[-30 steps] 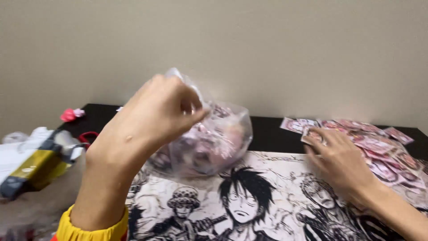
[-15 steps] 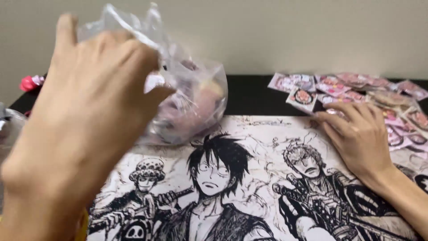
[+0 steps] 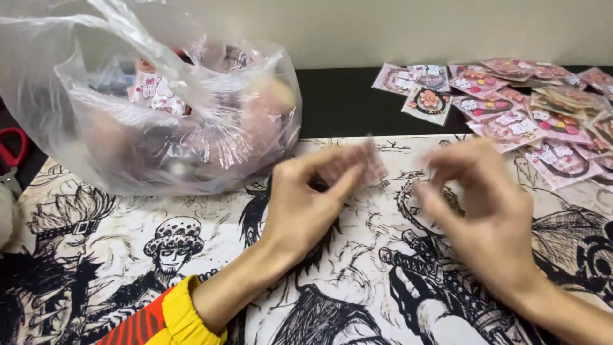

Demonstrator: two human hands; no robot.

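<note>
Head view: a packet [image 3: 352, 163] is pinched by left fingers [image 3: 341, 185]; right hand [image 3: 485, 211] is released; blurred haste could drop it.

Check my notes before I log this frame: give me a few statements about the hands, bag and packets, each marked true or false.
1. The left hand pinches a small pink packet. True.
2. The clear plastic bag lies flat and empty. False: it bulges with items.
3. Pink packets are spread at the far right. True.
4. The right hand grips red scissors. False: it holds nothing; red handles lie at the left edge.
5. The printed mat is black and white. True.
</note>
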